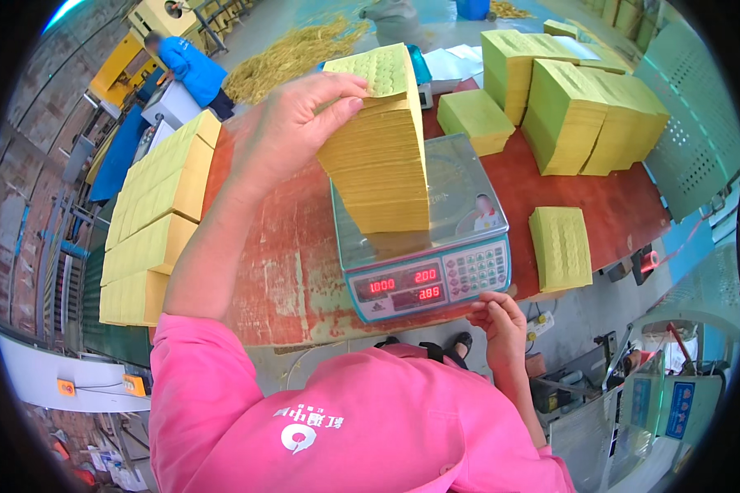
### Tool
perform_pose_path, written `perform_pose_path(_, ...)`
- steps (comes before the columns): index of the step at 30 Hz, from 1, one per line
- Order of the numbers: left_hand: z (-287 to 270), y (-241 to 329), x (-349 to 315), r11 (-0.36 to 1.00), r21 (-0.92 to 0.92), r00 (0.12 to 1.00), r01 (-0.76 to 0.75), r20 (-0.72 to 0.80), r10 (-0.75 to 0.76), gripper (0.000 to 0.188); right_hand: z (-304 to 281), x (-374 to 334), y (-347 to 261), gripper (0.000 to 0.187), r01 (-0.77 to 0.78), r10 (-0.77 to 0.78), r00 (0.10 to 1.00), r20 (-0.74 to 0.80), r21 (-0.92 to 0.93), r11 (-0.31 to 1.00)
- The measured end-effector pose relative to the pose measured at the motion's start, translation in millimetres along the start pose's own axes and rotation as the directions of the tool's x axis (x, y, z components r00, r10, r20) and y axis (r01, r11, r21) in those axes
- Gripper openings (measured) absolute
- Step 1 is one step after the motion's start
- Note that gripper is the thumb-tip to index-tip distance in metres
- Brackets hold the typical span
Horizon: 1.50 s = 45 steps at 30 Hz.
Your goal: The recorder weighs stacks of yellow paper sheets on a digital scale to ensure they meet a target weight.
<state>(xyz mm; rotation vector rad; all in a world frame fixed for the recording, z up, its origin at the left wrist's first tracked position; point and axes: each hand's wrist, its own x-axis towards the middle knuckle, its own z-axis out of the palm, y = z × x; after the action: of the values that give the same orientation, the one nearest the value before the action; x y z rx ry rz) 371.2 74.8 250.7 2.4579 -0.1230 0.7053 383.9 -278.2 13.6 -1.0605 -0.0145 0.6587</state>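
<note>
A tall stack of yellow embossed paper sheets (378, 164) stands on the metal pan of a digital scale (427, 283) and leans a little. My left hand (308, 115) is closed at the stack's upper left corner, with thumb and fingers pinching the top sheets. By the scale's front right corner, below its keypad, is my right hand (499, 320). Its thumb and fingers are drawn together; whether anything small is between them cannot be made out. Red digits glow on the scale's front panel.
The red worktable (275, 246) also bears a low paper pile (561, 246) at right, a shorter pile (475, 119) behind the scale, and tall stacks (563, 115) farther back. More paper blocks (152, 205) line the left. A person in blue (191, 70) works at far left.
</note>
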Motion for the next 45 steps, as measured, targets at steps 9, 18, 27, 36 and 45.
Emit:
perform_pose_path(9,19,31,0,0.890,0.395,0.819,-0.225,-0.418,0.393,0.012,64,12,-75,0.030,0.122,-0.118,0.977,0.179,-0.011,0.992)
perform_pose_path(18,157,112,-77,0.704,0.153,0.720,-0.694,0.158,0.675,0.025,42,-16,-133,0.055,0.153,-0.204,0.952,0.230,0.220,0.963)
perform_pose_path(27,226,96,-104,0.863,-0.476,0.908,0.168,0.416,0.053,0.024,-129,40,-173,0.047,0.113,-0.135,0.987,-0.091,-0.214,0.970)
perform_pose_path(36,214,74,-194,0.595,-0.400,0.711,0.697,0.498,-0.497,0.016,-148,115,-170,0.050,-0.058,0.090,0.995,0.050,-0.448,0.892)
perform_pose_path(45,206,83,-237,0.431,-0.267,0.506,0.862,0.495,-0.706,0.025,-156,114,-166,0.050,-0.097,0.105,0.994,-0.014,-0.534,0.840)
